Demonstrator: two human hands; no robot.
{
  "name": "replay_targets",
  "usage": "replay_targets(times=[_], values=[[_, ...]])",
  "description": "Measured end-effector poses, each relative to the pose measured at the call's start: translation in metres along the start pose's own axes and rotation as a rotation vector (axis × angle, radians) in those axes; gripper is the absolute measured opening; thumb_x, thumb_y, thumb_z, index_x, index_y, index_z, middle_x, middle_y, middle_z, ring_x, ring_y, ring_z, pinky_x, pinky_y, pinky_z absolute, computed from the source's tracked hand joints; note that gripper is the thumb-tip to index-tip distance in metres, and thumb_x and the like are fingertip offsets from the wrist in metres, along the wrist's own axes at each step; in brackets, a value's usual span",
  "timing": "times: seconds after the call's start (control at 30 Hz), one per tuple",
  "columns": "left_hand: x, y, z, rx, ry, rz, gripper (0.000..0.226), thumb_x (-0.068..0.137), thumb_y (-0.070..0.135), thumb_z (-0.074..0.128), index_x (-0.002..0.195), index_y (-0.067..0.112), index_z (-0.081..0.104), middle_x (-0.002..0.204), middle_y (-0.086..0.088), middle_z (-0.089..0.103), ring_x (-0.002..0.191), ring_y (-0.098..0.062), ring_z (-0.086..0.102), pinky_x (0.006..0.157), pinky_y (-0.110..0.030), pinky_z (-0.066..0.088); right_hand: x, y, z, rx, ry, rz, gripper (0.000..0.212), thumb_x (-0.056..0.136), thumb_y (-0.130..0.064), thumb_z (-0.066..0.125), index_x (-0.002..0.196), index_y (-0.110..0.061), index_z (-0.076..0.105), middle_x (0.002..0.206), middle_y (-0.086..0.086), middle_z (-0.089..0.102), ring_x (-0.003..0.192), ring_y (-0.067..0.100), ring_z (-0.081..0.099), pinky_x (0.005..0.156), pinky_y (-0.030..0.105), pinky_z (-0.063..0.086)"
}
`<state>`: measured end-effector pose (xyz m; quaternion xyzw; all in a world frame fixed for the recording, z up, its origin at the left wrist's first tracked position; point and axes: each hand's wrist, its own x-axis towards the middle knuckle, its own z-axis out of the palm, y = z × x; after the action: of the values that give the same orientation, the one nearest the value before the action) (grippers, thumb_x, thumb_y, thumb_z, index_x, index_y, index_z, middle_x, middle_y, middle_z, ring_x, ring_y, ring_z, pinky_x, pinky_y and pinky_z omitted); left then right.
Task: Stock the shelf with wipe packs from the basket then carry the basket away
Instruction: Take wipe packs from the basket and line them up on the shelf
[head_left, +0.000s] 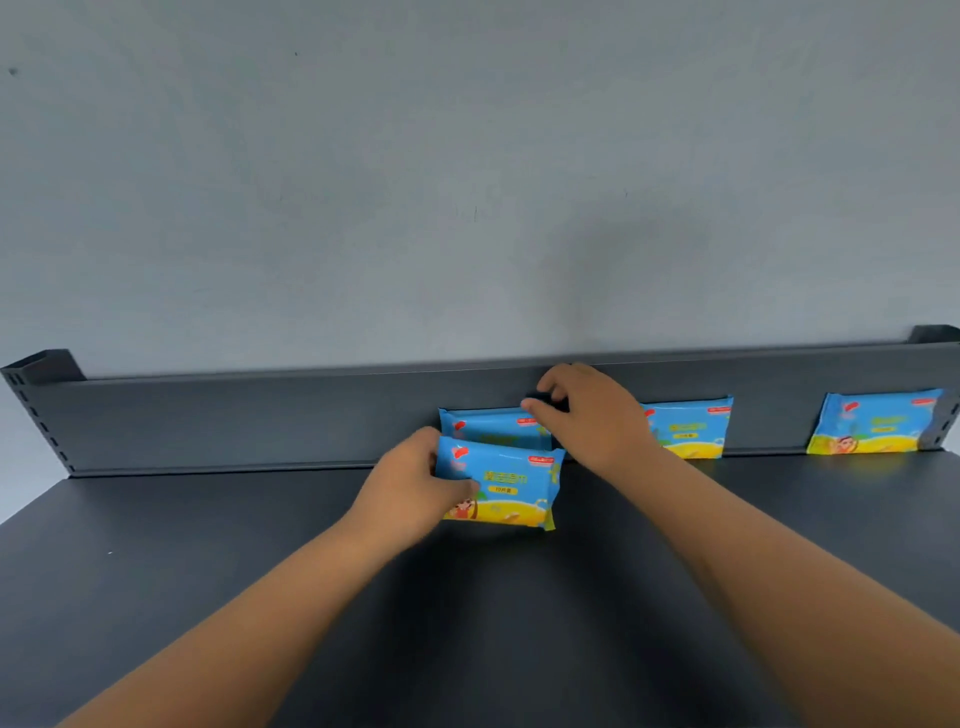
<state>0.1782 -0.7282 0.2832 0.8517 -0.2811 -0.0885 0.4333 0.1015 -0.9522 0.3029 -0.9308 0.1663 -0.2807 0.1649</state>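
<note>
Stocking midway — two packs (684, 428) (878, 423) lean on the shelf (234, 426) back; left hand (410, 483) grips front pack (511, 488), right hand (592, 415) pinches rear pack (488, 426) — basket unseen, carry-off pending.

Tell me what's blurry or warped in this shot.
Head view: the wide lens bows the shelf back panel; left hand and right hand look slightly motion-blurred; the far-right wipe pack smears at the edge; soft shadow on the wall.
</note>
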Motion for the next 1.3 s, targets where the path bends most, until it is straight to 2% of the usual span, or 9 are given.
replay_targets(times=[0.2, 0.33, 0.47, 0.63, 0.83, 1.07, 1.13, 1.2, 1.3], values=[[0.016, 0.009, 0.021, 0.166, 0.085, 0.047, 0.03, 0.089, 0.034, 0.074, 0.111, 0.024, 0.056, 0.102, 0.009, 0.068, 0.089, -0.012, 0.067, 0.079, -0.039, 0.058, 0.002, 0.008, -0.016, 0.075, -0.077, 0.106, 0.041, 0.101, -0.058, 0.043, 0.09, -0.024, 0.062, 0.084, -0.005, 0.062, 0.087, 0.018, 0.058, 0.075, 0.034, 0.047], [0.022, 0.007, 0.033, 0.259, 0.188, 0.023, 0.033, 0.091, 0.042, 0.069, 0.109, 0.022, 0.05, 0.105, 0.006, 0.066, 0.09, -0.021, 0.067, 0.076, -0.042, 0.058, 0.0, 0.012, -0.016, 0.03, -0.184, 0.2, 0.05, 0.086, -0.078, 0.045, 0.091, -0.031, 0.061, 0.09, -0.007, 0.064, 0.092, 0.016, 0.058, 0.081, 0.041, 0.053], [0.025, 0.005, 0.038, 0.312, 0.242, -0.034, 0.039, 0.088, 0.046, 0.071, 0.105, 0.021, 0.047, 0.103, 0.001, 0.063, 0.09, -0.024, 0.064, 0.074, -0.04, 0.056, 0.001, 0.014, -0.015, -0.069, -0.355, 0.198, 0.05, 0.086, -0.067, 0.061, 0.091, -0.018, 0.064, 0.087, -0.002, 0.064, 0.085, 0.018, 0.061, 0.073, 0.037, 0.048], [0.033, 0.007, 0.034, 0.176, 0.247, -0.137, 0.044, 0.085, 0.037, 0.078, 0.108, 0.015, 0.047, 0.092, 0.006, 0.059, 0.086, -0.021, 0.064, 0.071, -0.036, 0.051, 0.005, 0.013, -0.007, -0.13, -0.437, 0.136, 0.038, 0.088, -0.05, 0.068, 0.083, -0.012, 0.063, 0.077, 0.0, 0.058, 0.073, 0.016, 0.057, 0.061, 0.032, 0.042], [0.038, 0.003, 0.033, -0.008, 0.18, -0.151, 0.027, 0.091, 0.031, 0.071, 0.111, 0.02, 0.056, 0.103, 0.006, 0.067, 0.092, -0.015, 0.066, 0.076, -0.035, 0.052, 0.005, 0.009, -0.003, -0.167, -0.424, 0.12, 0.039, 0.09, -0.052, 0.065, 0.071, -0.021, 0.053, 0.072, -0.004, 0.057, 0.067, 0.011, 0.055, 0.06, 0.029, 0.044], [0.038, -0.004, 0.038, -0.09, 0.203, -0.123, 0.025, 0.098, 0.037, 0.062, 0.113, 0.017, 0.059, 0.111, 0.0, 0.064, 0.092, -0.013, 0.064, 0.082, -0.04, 0.056, 0.002, 0.0, -0.005, -0.216, -0.434, 0.134, 0.041, 0.093, -0.055, 0.058, 0.069, -0.023, 0.049, 0.069, -0.005, 0.053, 0.065, 0.011, 0.052, 0.058, 0.028, 0.04], [0.036, -0.003, 0.039, -0.072, 0.264, -0.107, 0.037, 0.097, 0.042, 0.063, 0.121, 0.014, 0.057, 0.125, -0.004, 0.053, 0.102, -0.015, 0.061, 0.086, -0.035, 0.049, -0.001, -0.006, -0.01, -0.249, -0.425, 0.174, 0.042, 0.093, -0.056, 0.056, 0.069, -0.023, 0.049, 0.07, -0.004, 0.053, 0.067, 0.012, 0.054, 0.059, 0.029, 0.041], [0.032, 0.0, 0.04, -0.012, 0.332, -0.071, 0.054, 0.098, 0.048, 0.061, 0.137, 0.012, 0.05, 0.144, -0.006, 0.04, 0.127, -0.027, 0.05, 0.1, -0.036, 0.041, -0.009, -0.016, -0.017, -0.281, -0.357, 0.229, 0.044, 0.093, -0.06, 0.054, 0.074, -0.021, 0.049, 0.074, -0.004, 0.054, 0.072, 0.014, 0.056, 0.059, 0.031, 0.041], [0.019, 0.015, 0.033, 0.1, 0.404, 0.046, 0.068, 0.102, 0.051, 0.049, 0.156, 0.014, 0.032, 0.167, -0.008, 0.018, 0.152, -0.032, 0.022, 0.118, -0.042, 0.027, -0.025, -0.04, -0.03, -0.295, -0.118, 0.198, 0.049, 0.096, -0.065, 0.046, 0.092, -0.016, 0.052, 0.088, -0.002, 0.057, 0.097, 0.024, 0.059, 0.07, 0.036, 0.044]])
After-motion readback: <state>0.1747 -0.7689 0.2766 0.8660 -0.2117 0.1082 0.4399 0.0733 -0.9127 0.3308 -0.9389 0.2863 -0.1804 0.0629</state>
